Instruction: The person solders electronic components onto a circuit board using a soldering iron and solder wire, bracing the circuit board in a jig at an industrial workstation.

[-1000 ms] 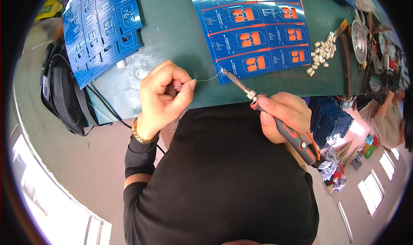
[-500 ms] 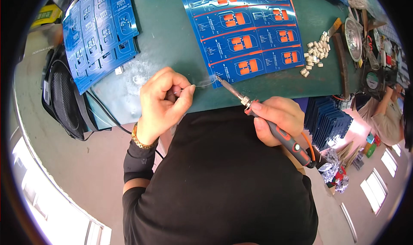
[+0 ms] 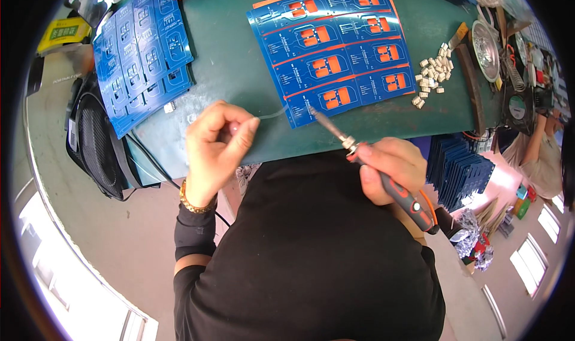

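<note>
My left hand (image 3: 217, 144) pinches a thin strand of solder wire (image 3: 272, 114) between thumb and forefinger. The strand's free end reaches the lower left corner of a blue circuit board panel (image 3: 304, 114) with orange showing through its cutouts. My right hand (image 3: 392, 168) is wrapped around the grey and red handle of a soldering iron (image 3: 402, 197). The iron's tip, slightly blurred, points at the panel's lower edge, right of the wire's end; whether it touches the board I cannot tell.
Small white connectors (image 3: 436, 71) lie in a heap right of the panel. More blue boards (image 3: 141, 59) are stacked at the left. A metal dish (image 3: 485, 50) and a fan-like black part (image 3: 518, 108) stand far right. A black bag (image 3: 96, 137) hangs by the table's left edge.
My left hand has drawn back left with the solder wire. The iron's tip has shifted slightly right, away from the panel's corner. The whole view has shifted a little.
</note>
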### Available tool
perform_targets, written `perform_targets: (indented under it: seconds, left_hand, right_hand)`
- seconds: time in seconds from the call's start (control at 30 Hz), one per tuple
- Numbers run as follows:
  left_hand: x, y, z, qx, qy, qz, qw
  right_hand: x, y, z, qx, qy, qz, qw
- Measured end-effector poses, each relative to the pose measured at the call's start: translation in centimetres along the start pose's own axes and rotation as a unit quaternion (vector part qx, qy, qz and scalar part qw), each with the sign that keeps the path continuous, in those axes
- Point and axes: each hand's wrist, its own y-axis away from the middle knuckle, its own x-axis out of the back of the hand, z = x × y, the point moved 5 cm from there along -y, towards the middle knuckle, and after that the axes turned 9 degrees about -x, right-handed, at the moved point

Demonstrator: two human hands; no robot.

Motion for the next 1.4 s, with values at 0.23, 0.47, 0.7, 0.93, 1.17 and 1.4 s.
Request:
perform_targets:
  seconds: [0.23,0.47,0.7,0.93,1.17,1.4]
  left_hand:
    - [0.9,-6.8,3.1,-0.146,-0.145,0.033,0.978]
    - [-2.9,-13.2,3.0,-0.216,-0.183,-0.019,0.959]
    - [-3.8,-15.4,1.4,-0.157,-0.140,-0.044,0.977]
    - [-3.8,-15.5,1.1,-0.153,-0.135,-0.052,0.978]
    - [-4.1,-15.4,1.0,-0.174,-0.136,-0.050,0.974]
    - [-4.5,-15.4,1.1,-0.175,-0.153,-0.043,0.972]
  right_hand:
    - [4.6,-1.7,1.1,-0.001,0.090,0.114,0.989]
    - [5.3,-7.6,4.8,-0.026,0.025,0.127,0.991]
    - [3.7,-10.7,6.3,-0.067,-0.001,0.095,0.993]
    - [3.5,-11.1,6.5,-0.097,0.010,0.063,0.993]
    - [3.0,-11.0,6.5,-0.056,0.023,0.062,0.996]
    - [3.1,-10.7,6.9,-0.040,0.003,0.073,0.996]
